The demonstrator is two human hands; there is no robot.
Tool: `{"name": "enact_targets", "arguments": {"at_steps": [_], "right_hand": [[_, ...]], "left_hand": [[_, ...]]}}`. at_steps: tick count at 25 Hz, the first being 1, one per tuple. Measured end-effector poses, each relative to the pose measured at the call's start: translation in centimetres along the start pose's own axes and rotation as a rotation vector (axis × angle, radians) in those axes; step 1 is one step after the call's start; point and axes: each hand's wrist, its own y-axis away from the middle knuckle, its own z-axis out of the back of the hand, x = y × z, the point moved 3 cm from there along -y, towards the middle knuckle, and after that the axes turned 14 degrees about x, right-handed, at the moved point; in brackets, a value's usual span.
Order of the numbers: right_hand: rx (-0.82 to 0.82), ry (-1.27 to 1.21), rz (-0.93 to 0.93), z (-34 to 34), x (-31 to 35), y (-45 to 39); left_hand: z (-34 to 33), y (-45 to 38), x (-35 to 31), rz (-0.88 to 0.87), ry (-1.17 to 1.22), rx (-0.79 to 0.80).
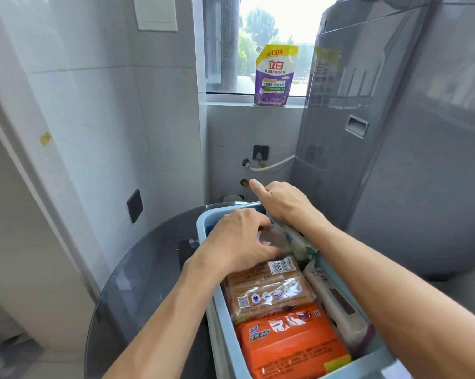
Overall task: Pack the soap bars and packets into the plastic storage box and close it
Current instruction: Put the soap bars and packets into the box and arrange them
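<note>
I saw one pale blue box (203, 228) sitting on the round glass bench (138, 269), its top open and no lid on it. Inside I counted three wrapped packs along the left side: one orange pack (291, 343) nearest me, and two tan soap packs (269, 294) stacked just beyond it, the upper one showing a barcode. One white packet (337, 305) stood on edge along the right wall. At the far end lay one clear crinkled packet (280, 239), partly hidden by the hands.

The left hand (239, 242) reached into the box, fingers curled over the clear packet; I could not tell whether it truly gripped it. The right hand (282, 203) was at the far right rim, fingers bent around the packet's top edge, thumb stuck out toward the wall.

One purple detergent pouch (274, 75) stood upright on the windowsill, well apart from the box. One grey washer (395, 132) stood to the right.
</note>
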Motion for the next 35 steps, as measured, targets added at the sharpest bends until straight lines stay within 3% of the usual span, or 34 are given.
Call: {"name": "enact_targets", "arguments": {"at_steps": [4, 7, 11, 14, 15, 18, 20, 24, 28, 30, 35], "right_hand": [[-0.041, 0.226, -0.108, -0.3, 0.4, -0.8], [-0.092, 0.064, -0.039, 0.1, 0.6, 0.1], [0.119, -0.021, 0.142, 0.6, -0.6, 3.5], [0.269, 0.015, 0.056, 0.0, -2.6, 9.0], [0.286, 0.131, 0.039, -0.4, -3.0, 11.5], [0.215, 0.383, 0.054, -0.6, -3.1, 18.8], [0.131, 0.300, 0.088, -0.5, -2.0, 22.5], [-0.296, 0.155, 0.210, -3.4, 1.4, 28.4], [-0.446, 0.179, 0.336, -5.0, 0.4, 28.1], [-0.410, 0.134, 0.379, -3.8, -1.3, 26.1], [-0.123, 0.097, 0.418, -0.3, -6.6, 18.3]], "left_hand": [[-0.4, 0.2, -0.5, -0.013, -0.043, -0.008], [-0.3, 0.8, -0.4, -0.027, -0.115, -0.085], [0.5, 1.1, 0.2, 0.038, -0.026, -0.209], [0.2, 0.5, 0.5, 0.104, -0.075, -0.118], [0.1, 0.2, 0.6, 0.127, -0.102, -0.079], [0.0, -0.2, 0.7, 0.178, -0.185, -0.022], [-0.1, -0.3, 0.6, 0.200, -0.273, -0.012], [-0.3, -0.5, 0.8, 0.283, -0.304, 0.115], [0.1, -0.6, 1.1, 0.353, -0.343, 0.126], [0.4, -0.2, 1.5, 0.457, -0.334, 0.084], [2.0, 3.3, 3.6, 0.686, -0.264, -0.063]]}}
